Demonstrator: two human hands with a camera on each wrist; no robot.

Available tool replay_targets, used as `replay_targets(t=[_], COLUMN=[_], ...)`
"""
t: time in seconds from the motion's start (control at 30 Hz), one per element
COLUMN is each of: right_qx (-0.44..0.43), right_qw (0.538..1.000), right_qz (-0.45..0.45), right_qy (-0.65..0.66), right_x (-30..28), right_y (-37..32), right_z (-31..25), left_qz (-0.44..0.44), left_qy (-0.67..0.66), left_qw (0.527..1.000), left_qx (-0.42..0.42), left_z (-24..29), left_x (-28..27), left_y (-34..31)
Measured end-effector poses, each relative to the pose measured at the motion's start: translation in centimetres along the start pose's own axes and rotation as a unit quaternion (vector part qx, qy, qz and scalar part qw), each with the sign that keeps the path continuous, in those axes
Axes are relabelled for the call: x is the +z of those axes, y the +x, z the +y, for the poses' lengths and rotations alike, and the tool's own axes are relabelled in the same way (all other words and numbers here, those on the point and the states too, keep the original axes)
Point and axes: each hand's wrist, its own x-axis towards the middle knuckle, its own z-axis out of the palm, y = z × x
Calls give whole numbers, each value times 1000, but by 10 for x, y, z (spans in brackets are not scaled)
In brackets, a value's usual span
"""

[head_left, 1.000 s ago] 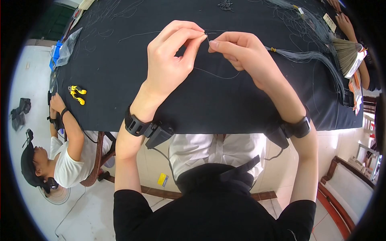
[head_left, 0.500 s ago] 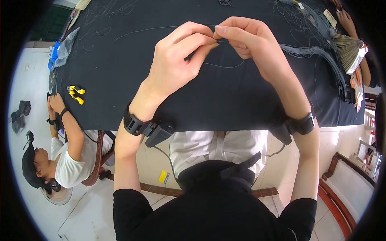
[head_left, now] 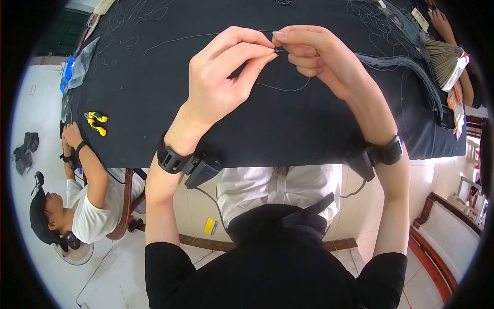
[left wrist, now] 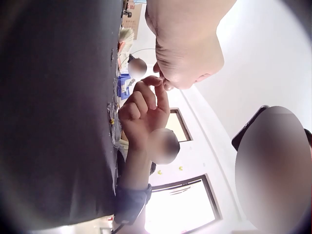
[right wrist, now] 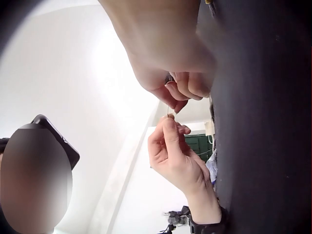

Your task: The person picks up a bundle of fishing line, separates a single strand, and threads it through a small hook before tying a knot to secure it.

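Note:
My left hand [head_left: 221,77] pinches a thin grey line [head_left: 180,39] between thumb and fingers above the black-covered table. A tiny dark piece [head_left: 277,51] shows at its fingertips. Close beside it, my right hand [head_left: 329,59] pinches with thumb and index finger, its fingertips just above the left ones; the other fingers are curled. One end of the line runs off to the left, and a loop hangs below between the hands. In the right wrist view a short strand [right wrist: 168,111] spans the fingertips of the right hand and the left hand [right wrist: 178,156].
Yellow-handled pliers [head_left: 96,123] lie at the table's left. A tied bundle of grey lines [head_left: 396,63] stretches across the right side, near a fanned stack of cards [head_left: 443,64]. Loose strands [head_left: 139,18] lie at the back. Another person [head_left: 92,206] sits at the left.
My left hand has shifted slightly right. The right fingertips have moved up from beside the left ones to just above them, and its lower fingers have spread a little.

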Motion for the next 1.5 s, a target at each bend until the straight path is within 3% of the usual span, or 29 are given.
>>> replay_targets(t=[0.33,0.53,0.73,0.97,1.07,1.37,1.5], right_qx=[18,-44,-132,-132,-140,-37,-35], right_qw=[993,981,968,952,955,993,997], right_qz=[1,43,42,21,25,29,11], right_qy=[-112,-184,-210,-276,-259,-105,-70], right_x=[5,16,15,15,15,7,1], right_y=[0,-5,-6,-10,-10,-7,-3], right_z=[7,2,3,-5,-6,-7,-2], left_qz=[26,38,19,-10,-23,-15,-11], left_qy=[6,75,105,79,58,26,15], left_qw=[998,994,993,997,998,999,1000], left_qx=[-52,-72,-56,-4,5,16,6], left_z=[-1,-7,-3,-6,-5,-3,4], left_x=[-2,-4,-3,-1,0,3,1], left_y=[-3,-3,-2,-1,-1,-2,-3])
